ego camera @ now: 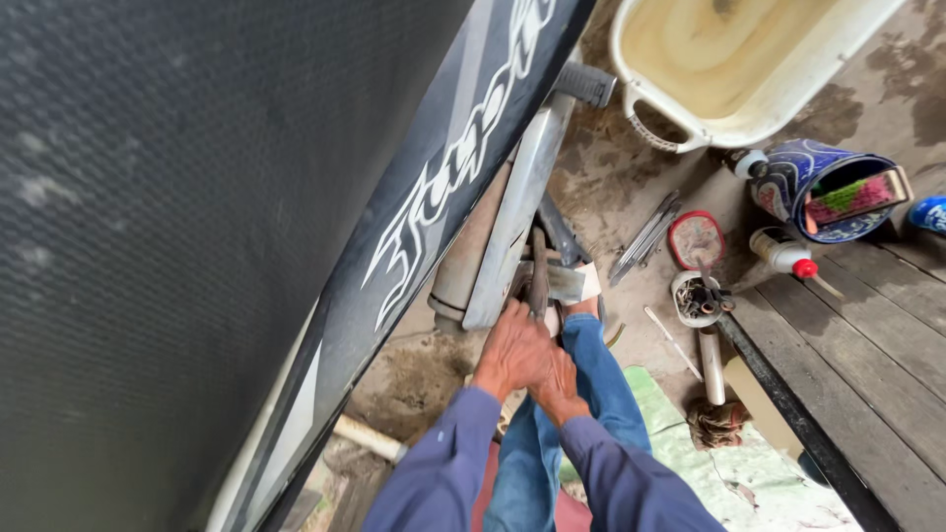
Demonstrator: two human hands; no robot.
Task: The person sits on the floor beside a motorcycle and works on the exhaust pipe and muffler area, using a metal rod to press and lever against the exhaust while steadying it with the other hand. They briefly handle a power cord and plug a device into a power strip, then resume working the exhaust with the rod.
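Head camera looks steeply down, close above hands.

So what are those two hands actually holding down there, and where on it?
Both hands, left hand and right hand, close together around the lower end of a dark metal bar beside the motorcycle's footrest bracket; the exact grip is hidden.

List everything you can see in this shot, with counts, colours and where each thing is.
motorbike seat: one, black, filling the left
footrest bar: one, silver, centre
basin: one, cream, top right
squeeze bottle: one, white with red cap, right
metal rods: a bundle, grey, on the ground
small tin: one, white, holding bits, right of centre
plank floor: brown, right
left hand: on a dark tool by the bar
right hand: just below the left hand
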